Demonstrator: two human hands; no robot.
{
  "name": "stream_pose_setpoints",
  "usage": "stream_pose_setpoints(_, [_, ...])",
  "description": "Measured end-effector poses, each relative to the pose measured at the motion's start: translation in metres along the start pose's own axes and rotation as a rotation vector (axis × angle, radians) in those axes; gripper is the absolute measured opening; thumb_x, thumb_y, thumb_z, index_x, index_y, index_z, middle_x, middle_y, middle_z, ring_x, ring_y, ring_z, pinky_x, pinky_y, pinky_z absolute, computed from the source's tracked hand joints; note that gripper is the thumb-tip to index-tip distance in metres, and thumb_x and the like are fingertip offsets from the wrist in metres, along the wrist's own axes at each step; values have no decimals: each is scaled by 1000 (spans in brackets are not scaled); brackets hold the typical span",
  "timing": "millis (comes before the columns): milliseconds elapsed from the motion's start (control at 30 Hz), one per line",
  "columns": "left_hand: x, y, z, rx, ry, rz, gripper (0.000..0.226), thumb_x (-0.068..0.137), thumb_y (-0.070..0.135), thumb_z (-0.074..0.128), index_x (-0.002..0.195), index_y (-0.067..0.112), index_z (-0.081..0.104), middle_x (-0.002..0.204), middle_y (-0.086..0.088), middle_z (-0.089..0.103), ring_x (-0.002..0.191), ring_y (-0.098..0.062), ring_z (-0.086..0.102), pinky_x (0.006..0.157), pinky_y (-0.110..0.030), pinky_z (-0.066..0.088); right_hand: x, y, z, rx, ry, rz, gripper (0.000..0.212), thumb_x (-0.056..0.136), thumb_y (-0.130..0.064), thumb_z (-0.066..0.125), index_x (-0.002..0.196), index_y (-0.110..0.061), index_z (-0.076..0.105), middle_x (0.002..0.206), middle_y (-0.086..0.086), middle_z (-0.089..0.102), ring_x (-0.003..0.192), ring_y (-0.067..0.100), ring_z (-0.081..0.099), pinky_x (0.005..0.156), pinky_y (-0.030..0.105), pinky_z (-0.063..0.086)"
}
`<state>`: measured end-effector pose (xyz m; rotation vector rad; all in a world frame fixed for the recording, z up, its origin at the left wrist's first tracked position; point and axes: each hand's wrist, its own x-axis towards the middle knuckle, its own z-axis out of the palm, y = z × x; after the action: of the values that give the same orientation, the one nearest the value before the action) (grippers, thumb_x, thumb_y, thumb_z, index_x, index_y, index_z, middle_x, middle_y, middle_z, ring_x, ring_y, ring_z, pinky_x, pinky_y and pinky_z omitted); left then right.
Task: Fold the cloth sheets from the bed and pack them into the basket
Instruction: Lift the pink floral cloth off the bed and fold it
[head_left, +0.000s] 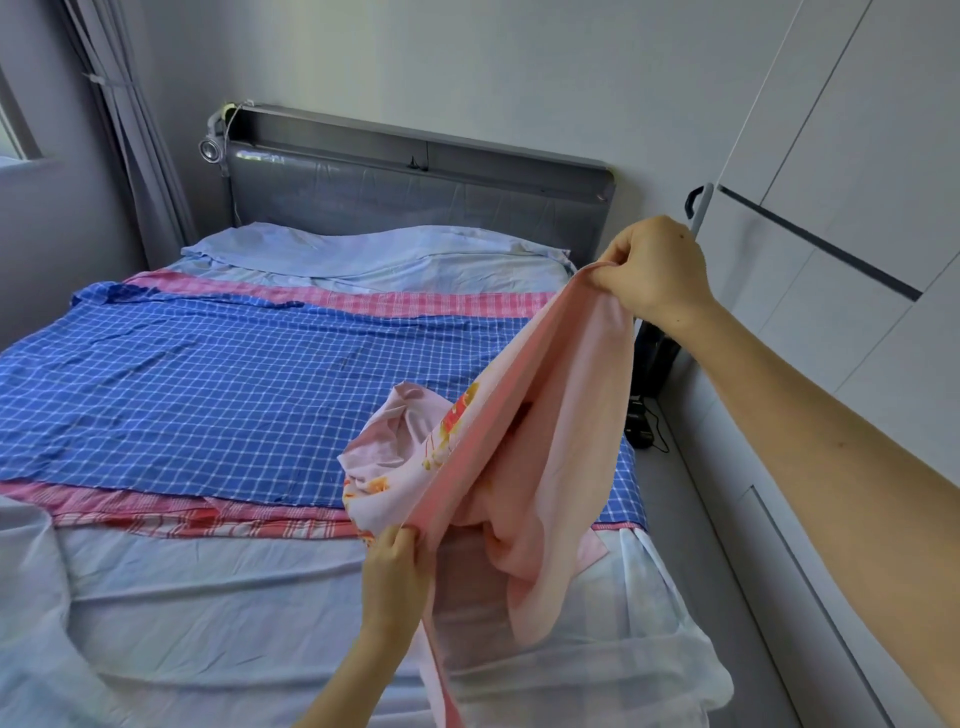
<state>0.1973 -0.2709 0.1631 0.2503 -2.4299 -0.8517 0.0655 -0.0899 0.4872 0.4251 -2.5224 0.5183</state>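
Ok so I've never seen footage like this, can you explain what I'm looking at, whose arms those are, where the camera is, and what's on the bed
There is no machine here. The single picture comes from a camera worn on a person's head, looking forward and down, so the two bare arms reaching in from the bottom and right are the wearer's own.

Both hands hold one pink cloth up above the bed. The right hand pinches an edge high up, and the left hand grips the same edge lower down, so the cloth hangs stretched between them. Part of it shows a flower print.

On the bed, a blue checked sheet lies spread flat over a pink checked sheet, whose edges show beyond it. A pale sheet covers the mattress, with a grey headboard behind and white cupboards to the right. No basket is in view.
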Motion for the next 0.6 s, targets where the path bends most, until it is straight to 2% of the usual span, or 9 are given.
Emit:
stream_pose_setpoints(100, [17, -27, -28, 3, 8, -19, 19, 77, 10, 49, 62, 0, 54, 56, -12, 56, 43, -30, 50, 48, -26, 29, -2, 19, 14, -138, -12, 49, 25, 84, -22, 66, 75, 0, 70, 80, 15, 69, 82, 33, 61, 86, 37, 41])
stream_pose_setpoints(167, [42, -40, -61, 13, 21, -14, 14, 79, 5, 51, 67, -1, 53, 58, -14, 58, 44, -28, 49, 52, -28, 30, -7, 37, 23, -250, -30, 89, 30, 87, -30, 64, 74, -3, 68, 76, 13, 66, 83, 34, 60, 92, 39, 35])
stream_pose_setpoints(300, [109, -46, -139, 167, -122, 89, 13, 89, 0, 49, 76, 2, 49, 61, -16, 55, 56, -37, 56, 55, -32, 31, -31, 61, 44, -440, -224, 75, 22, 93, -27, 55, 77, -13, 62, 75, 4, 54, 97, 30, 53, 92, 38, 30])
stream_pose_setpoints(367, [140, -46, -171, 311, -82, 94, 8, 89, -6, 47, 83, -1, 50, 66, -18, 53, 58, -39, 55, 52, -35, 30, -46, 63, 49, -370, -295, 25, 28, 94, -24, 52, 66, -25, 47, 69, -5, 48, 94, 27, 51, 86, 37, 28])
stream_pose_setpoints(400, [152, -45, -184, 380, 12, 126, 9, 86, -11, 45, 83, -4, 49, 65, -22, 52, 55, -41, 54, 49, -34, 28, -51, 62, 49, -298, -296, -1, 33, 94, -22, 51, 63, -27, 39, 66, -6, 45, 89, 25, 50, 81, 36, 27])
stream_pose_setpoints(433, [163, -45, -197, 434, 95, 163, 13, 81, -16, 42, 80, -5, 49, 62, -25, 52, 49, -43, 53, 46, -32, 25, -53, 57, 45, -224, -262, -24, 35, 94, -21, 50, 63, -26, 36, 64, -6, 44, 83, 24, 49, 77, 35, 25])
stream_pose_setpoints(500, [179, -45, -211, 499, 171, 169, 16, 70, -22, 45, 73, -6, 48, 54, -26, 50, 39, -43, 49, 42, -29, 24, -52, 41, 32, -115, -137, -96, 28, 93, -21, 52, 66, -20, 42, 62, -2, 47, 73, 23, 46, 72, 32, 19])
stream_pose_setpoints(567, [192, -52, -219, 502, 236, 89, 17, 70, -25, 50, 71, -9, 49, 55, -30, 52, 44, -47, 52, 40, -39, 33, -44, 15, 13, -78, 70, -206, 21, 91, -21, 54, 71, -15, 51, 59, 3, 49, 65, 24, 44, 71, 30, 18])
stream_pose_setpoints(600, [197, -55, -221, 459, 255, 7, 13, 75, -22, 50, 73, -10, 49, 60, -34, 54, 51, -50, 54, 45, -45, 37, -40, 3, 2, -72, 154, -242, 18, 88, -20, 52, 72, -14, 53, 58, 5, 48, 62, 25, 43, 71, 30, 18])
